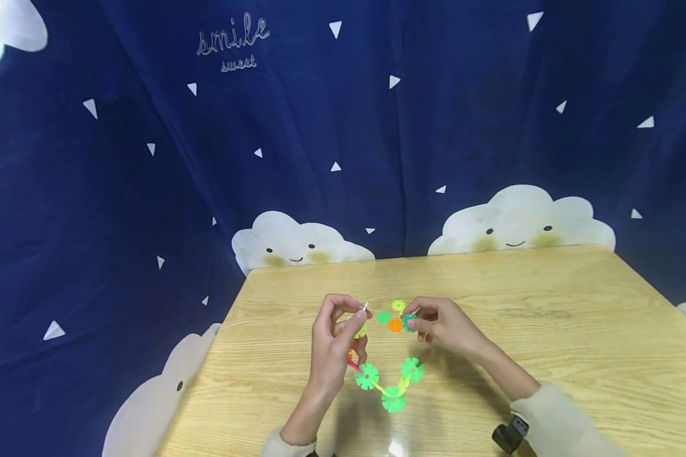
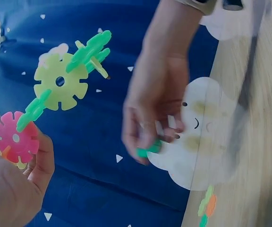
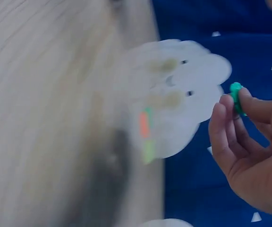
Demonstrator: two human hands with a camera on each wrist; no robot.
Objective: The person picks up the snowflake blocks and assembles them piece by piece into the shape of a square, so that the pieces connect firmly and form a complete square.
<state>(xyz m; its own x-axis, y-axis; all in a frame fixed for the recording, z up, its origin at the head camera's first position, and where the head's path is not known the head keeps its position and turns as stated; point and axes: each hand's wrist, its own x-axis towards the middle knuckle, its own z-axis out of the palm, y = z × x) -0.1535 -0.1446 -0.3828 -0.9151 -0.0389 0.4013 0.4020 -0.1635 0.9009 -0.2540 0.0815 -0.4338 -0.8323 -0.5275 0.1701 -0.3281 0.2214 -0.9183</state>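
My left hand (image 1: 333, 339) grips a chain of notched plastic discs that hangs down in front of it. In the left wrist view the chain runs from a pink disc (image 2: 17, 137) at the fingers through a green one to a yellow disc (image 2: 60, 81), then more green ones. A small white piece (image 1: 365, 307) shows at the left fingertips in the head view; its shape is unclear. To the right, apart from the chain, my right hand (image 1: 446, 325) pinches a single green disc (image 3: 236, 98) between thumb and fingers.
Between the hands, a loose green disc (image 1: 383, 317), an orange disc (image 1: 395, 325) and a yellow disc (image 1: 398, 306) lie on the wooden table (image 1: 549, 330). Behind the table's far edge hangs a dark blue curtain (image 1: 320, 127) with clouds and triangles.
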